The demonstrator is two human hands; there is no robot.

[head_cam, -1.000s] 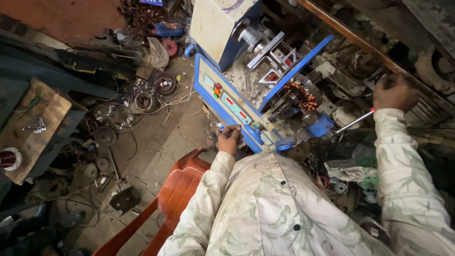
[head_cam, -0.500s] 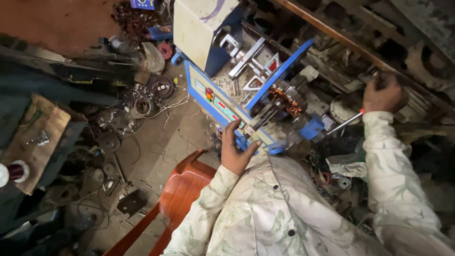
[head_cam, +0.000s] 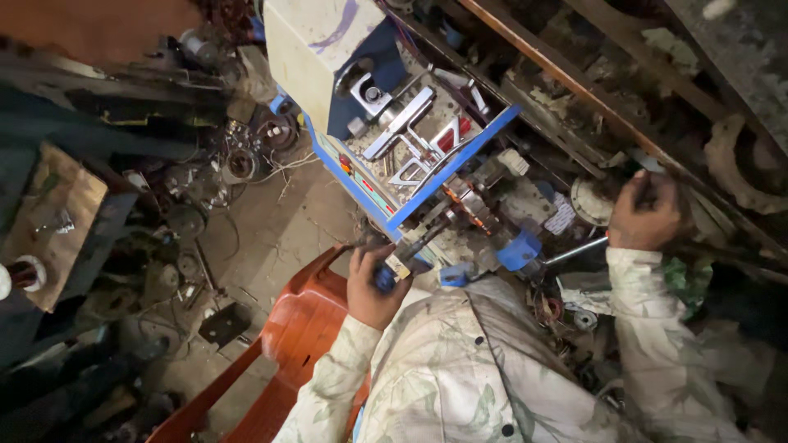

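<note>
The left hand is closed around a blue knob on the winding machine; the right hand grips a screwdriver.

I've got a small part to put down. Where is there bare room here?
The only bare patch is the concrete floor between the orange plastic chair and the blue-framed machine. Left of it, round metal parts litter the ground. Around the left hand and right hand it is crowded with machine pieces.
</note>
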